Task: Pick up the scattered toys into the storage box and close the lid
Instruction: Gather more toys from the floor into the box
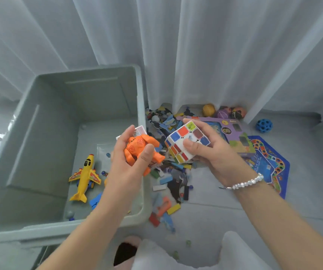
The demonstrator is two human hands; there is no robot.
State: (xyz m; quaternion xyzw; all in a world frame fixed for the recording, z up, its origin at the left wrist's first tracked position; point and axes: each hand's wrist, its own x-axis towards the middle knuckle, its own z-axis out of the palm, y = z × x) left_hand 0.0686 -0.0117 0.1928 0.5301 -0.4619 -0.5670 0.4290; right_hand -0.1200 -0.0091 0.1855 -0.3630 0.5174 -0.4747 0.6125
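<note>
Curtains [195, 45] hang behind everything, folds reaching the floor. Grey storage box [10, 145] stands open at left, a yellow toy plane [84, 176] lying near its front wall. Scattered puzzle pieces [168, 178] crowd the floor along its right wall beside a blue game board [269, 162]. Right hand [211, 151] grips a puzzle cube [186, 142]; left hand [129, 158] holds an orange figure [139, 151] over the box's right rim.

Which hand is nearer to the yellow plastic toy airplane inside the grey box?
Left. The left hand, holding an orange figure, is just right of the yellow plastic toy airplane; the right hand holds a cube farther right.
</note>
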